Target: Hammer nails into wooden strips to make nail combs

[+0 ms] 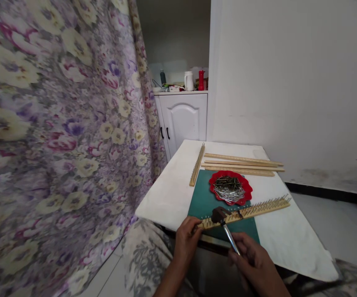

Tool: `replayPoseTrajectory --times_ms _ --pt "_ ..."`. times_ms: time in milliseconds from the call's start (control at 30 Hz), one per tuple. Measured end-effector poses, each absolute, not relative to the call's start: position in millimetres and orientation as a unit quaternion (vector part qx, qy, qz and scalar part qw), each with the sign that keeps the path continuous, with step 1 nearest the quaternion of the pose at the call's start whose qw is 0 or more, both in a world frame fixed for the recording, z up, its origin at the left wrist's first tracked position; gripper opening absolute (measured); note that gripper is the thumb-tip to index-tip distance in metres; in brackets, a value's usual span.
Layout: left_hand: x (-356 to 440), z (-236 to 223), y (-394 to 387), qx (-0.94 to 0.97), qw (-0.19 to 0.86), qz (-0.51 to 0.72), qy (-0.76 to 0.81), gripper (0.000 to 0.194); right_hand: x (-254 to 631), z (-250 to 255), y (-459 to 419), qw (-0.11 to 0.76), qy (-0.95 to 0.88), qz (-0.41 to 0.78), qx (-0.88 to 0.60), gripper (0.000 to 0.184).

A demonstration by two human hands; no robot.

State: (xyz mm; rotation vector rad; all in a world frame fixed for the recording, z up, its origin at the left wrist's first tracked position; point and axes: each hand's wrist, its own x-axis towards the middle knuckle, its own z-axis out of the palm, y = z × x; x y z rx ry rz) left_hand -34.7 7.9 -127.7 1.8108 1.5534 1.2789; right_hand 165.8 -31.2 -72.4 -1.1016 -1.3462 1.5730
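Observation:
My right hand [252, 258] is closed round the shiny handle of a small hammer [223, 220], whose dark head rests over the near end of a wooden strip studded with nails [252, 210]. My left hand [186, 241] pinches that strip's left end, fingers closed on it. The strip lies across a green cutting mat [201, 202] on a white table [172, 185]. A red scalloped dish [247, 190] full of loose nails sits on the mat just beyond the strip.
Another nail-studded strip [197, 165] lies at the mat's far left. Three plain wooden strips [243, 164] lie side by side behind the dish. A flowered curtain [57, 136] hangs at left. A white cabinet [183, 117] with bottles stands beyond the table.

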Motion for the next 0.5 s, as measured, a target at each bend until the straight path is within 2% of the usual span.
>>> replayPoseTrajectory --times_ms 200,500 --pt "-49 -131 2 0.677 0.147 0.397 0.602 0.032 189 -92 -41 0.437 -0.478 0.603 -0.466 0.041" --pt "-43 -135 19 0.693 0.147 0.365 0.604 0.025 210 -110 -44 0.487 -0.415 0.591 -0.492 0.048"
